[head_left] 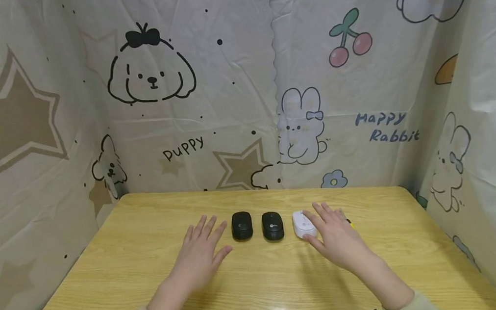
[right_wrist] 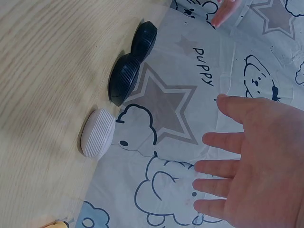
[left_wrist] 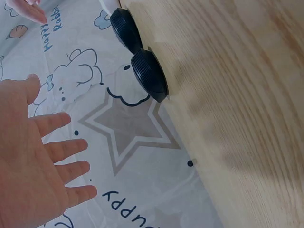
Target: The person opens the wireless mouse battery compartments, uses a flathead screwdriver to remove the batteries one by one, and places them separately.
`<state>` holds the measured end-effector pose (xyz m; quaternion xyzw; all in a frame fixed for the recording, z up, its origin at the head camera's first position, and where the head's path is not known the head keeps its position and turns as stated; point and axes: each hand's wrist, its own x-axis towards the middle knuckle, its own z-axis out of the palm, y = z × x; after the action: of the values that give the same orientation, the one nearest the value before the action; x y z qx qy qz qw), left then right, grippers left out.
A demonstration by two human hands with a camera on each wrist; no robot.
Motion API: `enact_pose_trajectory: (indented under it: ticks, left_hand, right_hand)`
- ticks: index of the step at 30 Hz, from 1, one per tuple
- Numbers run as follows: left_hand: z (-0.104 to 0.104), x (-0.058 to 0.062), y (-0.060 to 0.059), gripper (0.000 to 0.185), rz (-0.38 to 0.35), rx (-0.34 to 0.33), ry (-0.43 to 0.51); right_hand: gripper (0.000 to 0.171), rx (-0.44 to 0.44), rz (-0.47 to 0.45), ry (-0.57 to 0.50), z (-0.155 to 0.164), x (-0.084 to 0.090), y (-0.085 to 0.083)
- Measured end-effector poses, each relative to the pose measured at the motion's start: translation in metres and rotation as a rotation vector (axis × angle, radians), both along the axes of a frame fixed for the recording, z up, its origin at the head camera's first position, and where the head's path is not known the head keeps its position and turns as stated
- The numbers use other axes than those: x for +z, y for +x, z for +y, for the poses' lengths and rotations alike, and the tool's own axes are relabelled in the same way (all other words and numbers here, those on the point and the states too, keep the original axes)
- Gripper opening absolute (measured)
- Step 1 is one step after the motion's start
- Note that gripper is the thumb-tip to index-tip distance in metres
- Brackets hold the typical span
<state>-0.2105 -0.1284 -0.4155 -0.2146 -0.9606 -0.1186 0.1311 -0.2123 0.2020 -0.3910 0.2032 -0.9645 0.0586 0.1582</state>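
Observation:
Three computer mice lie in a row on the wooden table [head_left: 153,281]: a black mouse [head_left: 242,225], a second black mouse [head_left: 273,225] and a white mouse [head_left: 302,224]. My left hand [head_left: 201,252] hovers flat with fingers spread, just left of the first black mouse, holding nothing. My right hand [head_left: 335,236] is also spread, its fingers beside and partly over the white mouse. In the left wrist view the palm [left_wrist: 33,161] is off the table, near both black mice [left_wrist: 149,76]. The right wrist view shows the open palm [right_wrist: 251,166] apart from the white mouse [right_wrist: 97,133].
A small yellow object [head_left: 349,223] peeks out behind my right hand. Cartoon-printed cloth walls [head_left: 225,103] close in the table at the back and on both sides. Bare wood lies in front of the mice, toward me.

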Motion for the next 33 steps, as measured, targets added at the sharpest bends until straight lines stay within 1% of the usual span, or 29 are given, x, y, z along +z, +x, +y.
enact_pose_trajectory:
  ticks: [3,7,12,16,19,22,25,28,33]
  left_hand:
    - [0.0,0.0,0.001,0.061,0.007,0.001,-0.001]
    - [0.001,0.001,-0.001,0.063,0.02,0.002,-0.002]
    - [0.004,0.001,-0.005,0.068,0.009,-0.01,0.001]
    - [0.004,-0.004,-0.015,0.072,0.025,-0.018,-0.014]
    - [0.003,-0.008,-0.024,0.075,0.052,-0.038,-0.016]
    - [0.001,-0.012,-0.034,0.079,0.079,-0.081,-0.008]
    - [0.0,-0.016,-0.048,0.082,0.113,-0.15,0.0]
    - [-0.002,-0.02,-0.062,0.083,0.126,-0.225,0.002]
    - [-0.003,-0.024,-0.082,0.084,0.073,-0.327,0.008]
  right_hand:
    - [0.057,-0.003,-0.006,0.003,0.0,-0.001,0.001]
    - [0.057,-0.003,0.001,-0.001,0.001,0.001,0.0]
    - [0.056,0.019,0.001,-0.034,0.0,-0.001,-0.002]
    - [0.057,0.047,0.008,-0.061,-0.005,-0.002,-0.007]
    - [0.057,0.076,0.027,-0.052,-0.011,-0.004,-0.013]
    - [0.057,0.13,0.051,-0.052,-0.017,-0.008,-0.022]
    - [0.058,0.185,0.072,-0.075,-0.022,-0.013,-0.033]
    - [0.06,0.229,0.083,-0.087,-0.028,-0.019,-0.044]
    - [0.063,0.299,0.046,-0.086,-0.042,-0.029,-0.062]
